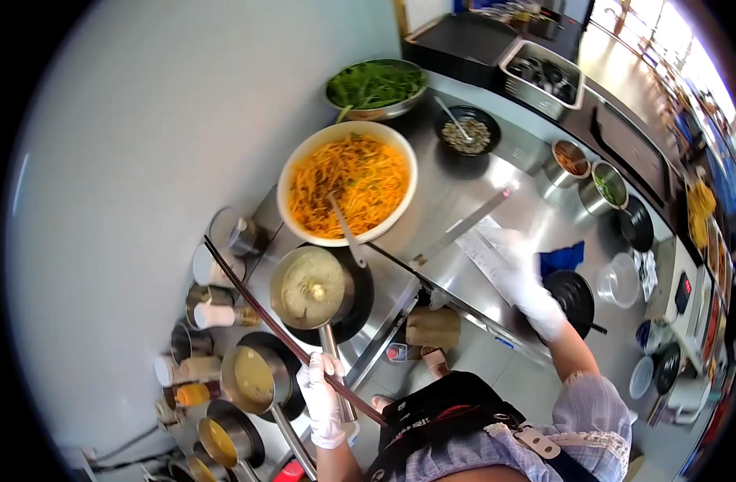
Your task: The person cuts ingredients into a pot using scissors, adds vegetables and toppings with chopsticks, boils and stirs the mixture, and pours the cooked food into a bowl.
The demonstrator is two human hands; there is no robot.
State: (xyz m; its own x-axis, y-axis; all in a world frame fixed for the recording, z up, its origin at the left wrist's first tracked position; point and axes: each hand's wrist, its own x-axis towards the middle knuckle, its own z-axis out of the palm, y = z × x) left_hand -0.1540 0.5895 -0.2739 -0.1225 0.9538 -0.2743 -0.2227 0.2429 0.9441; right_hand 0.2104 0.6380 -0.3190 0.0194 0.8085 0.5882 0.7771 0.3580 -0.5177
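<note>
My left hand [321,394], in a white glove, is closed around a pair of long dark-red chopsticks [263,297]. They slant over the pots on the stove. Just ahead is a saucepan [310,293] of cloudy liquid with pale pieces in it, its handle running beside this hand. Another saucepan [254,379] with yellowish liquid stands to the left. My right hand [519,273], also gloved, is over the steel counter beside a printed paper slip [482,255]. Motion smears its fingers, so their grip is unclear. A flat grey bar [464,229] lies by the slip.
A large white bowl [286,189] holds shredded orange food and a spoon. Behind it sits a bowl of greens [376,84]. A black bowl [470,130], metal cups [603,189] and a black pan [572,297] are on the counter. Jars [215,315] line the wall.
</note>
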